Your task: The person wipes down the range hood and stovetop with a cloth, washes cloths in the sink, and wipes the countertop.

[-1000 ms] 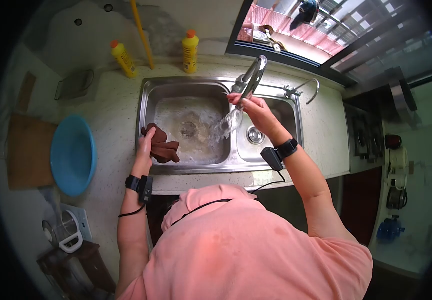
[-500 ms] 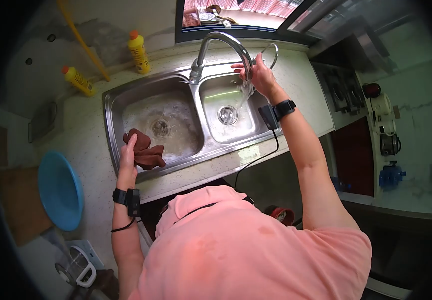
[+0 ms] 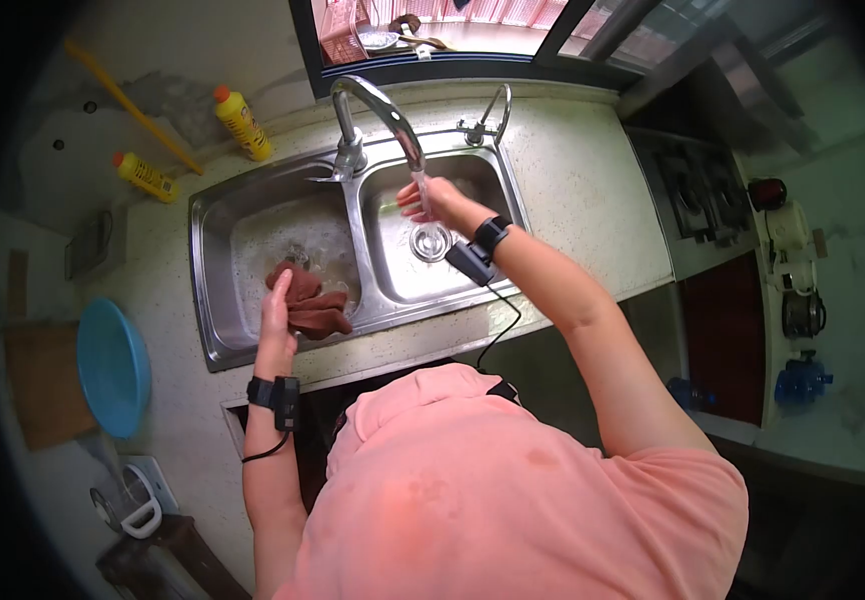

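My left hand [image 3: 276, 315] grips a brown cloth [image 3: 315, 306] over the front of the left sink basin [image 3: 253, 215]. The cloth hangs in folds to the right of my fingers. Under the curved chrome faucet [image 3: 385, 108], my right hand [image 3: 435, 200] is held with its fingers stretched out, and running water [image 3: 426, 192] falls onto it. This hand holds nothing and is above the right basin [image 3: 393, 272], near the drain strainer [image 3: 431, 241]. A little water lies in the left basin around its drain.
Two yellow bottles [image 3: 243, 126] with orange caps stand behind the sink at the left. A blue basin [image 3: 113, 368] is at the left end of the counter [image 3: 593, 190]. A smaller thin tap [image 3: 504, 112] rises behind the right basin. A stove [image 3: 688, 190] is at the right.
My right hand has moved left and down from beside the faucet into the water stream. The left hand still holds the cloth. The camera view has shifted slightly.
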`<state>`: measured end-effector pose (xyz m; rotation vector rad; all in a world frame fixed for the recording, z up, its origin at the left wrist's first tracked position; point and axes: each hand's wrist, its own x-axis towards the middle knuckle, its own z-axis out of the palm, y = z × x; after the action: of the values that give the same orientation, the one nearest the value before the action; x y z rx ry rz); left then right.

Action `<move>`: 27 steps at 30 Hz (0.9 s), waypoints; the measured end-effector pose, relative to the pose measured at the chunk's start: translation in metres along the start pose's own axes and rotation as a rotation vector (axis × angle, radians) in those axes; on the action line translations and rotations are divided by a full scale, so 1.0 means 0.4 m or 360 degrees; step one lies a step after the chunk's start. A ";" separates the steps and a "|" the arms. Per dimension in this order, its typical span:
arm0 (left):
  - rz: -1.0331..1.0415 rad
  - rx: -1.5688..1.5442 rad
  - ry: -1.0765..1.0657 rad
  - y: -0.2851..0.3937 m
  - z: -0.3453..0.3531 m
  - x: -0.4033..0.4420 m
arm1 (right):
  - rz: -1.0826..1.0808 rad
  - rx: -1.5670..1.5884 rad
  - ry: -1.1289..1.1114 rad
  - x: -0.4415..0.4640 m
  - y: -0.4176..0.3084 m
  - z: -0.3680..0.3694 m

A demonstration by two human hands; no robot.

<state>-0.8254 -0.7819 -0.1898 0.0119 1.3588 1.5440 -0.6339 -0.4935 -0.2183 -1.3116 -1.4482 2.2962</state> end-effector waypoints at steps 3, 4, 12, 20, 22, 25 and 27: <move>0.0001 0.0043 -0.0015 -0.033 0.102 -0.001 | -0.0019 -0.0222 -0.0118 0.029 0.040 0.021; 0.0017 0.0068 -0.0028 -0.046 0.125 0.002 | -0.0067 -0.0319 -0.0115 0.030 0.045 0.024; 0.0138 0.0328 -0.0038 -0.133 0.278 0.099 | -0.1268 -0.2244 0.0132 -0.033 0.052 0.025; 0.0278 0.1073 -0.0089 -0.220 0.409 0.335 | -0.0992 -0.2033 0.0020 -0.047 0.091 -0.047; 0.0533 0.1661 -0.0375 -0.205 0.433 0.365 | -0.0790 -0.1736 -0.0239 -0.046 0.099 -0.083; 0.0891 0.2069 -0.0832 -0.110 0.496 0.305 | -0.0174 -0.0575 -0.0336 -0.040 0.140 -0.132; 0.1072 0.2148 -0.1084 -0.100 0.507 0.330 | -0.0203 -0.0470 -0.0162 -0.076 0.124 -0.130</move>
<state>-0.7409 -0.5539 -0.2225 1.7765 1.6017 0.6514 -0.5617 -0.5006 -0.2474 -1.1408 -1.9054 2.1582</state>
